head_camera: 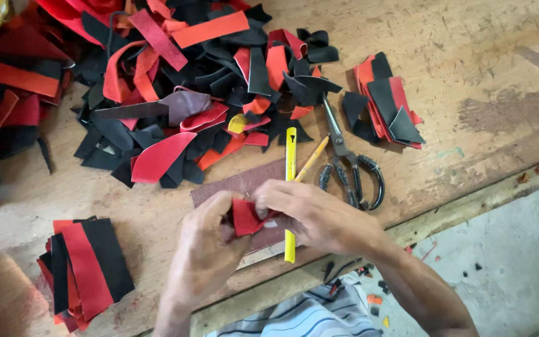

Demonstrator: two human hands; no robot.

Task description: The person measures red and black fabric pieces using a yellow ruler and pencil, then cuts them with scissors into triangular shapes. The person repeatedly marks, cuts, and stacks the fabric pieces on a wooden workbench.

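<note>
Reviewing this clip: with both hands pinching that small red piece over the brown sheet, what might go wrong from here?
1. The small red piece is pinched only at its edges by the left hand and right hand, so it may slip.
2. The yellow ruler runs under the right hand and could get nudged off line.
3. The scissors and pencil lie close beside the right hand; a sideways move might knock them.

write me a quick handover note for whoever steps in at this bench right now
Left hand and right hand both pinch one small red piece over a brown board. Yellow ruler, pencil and scissors lie beside the right hand. Done: two sorted red-and-black stacks, lower left and upper right. Left: the big loose scrap pile.
</note>
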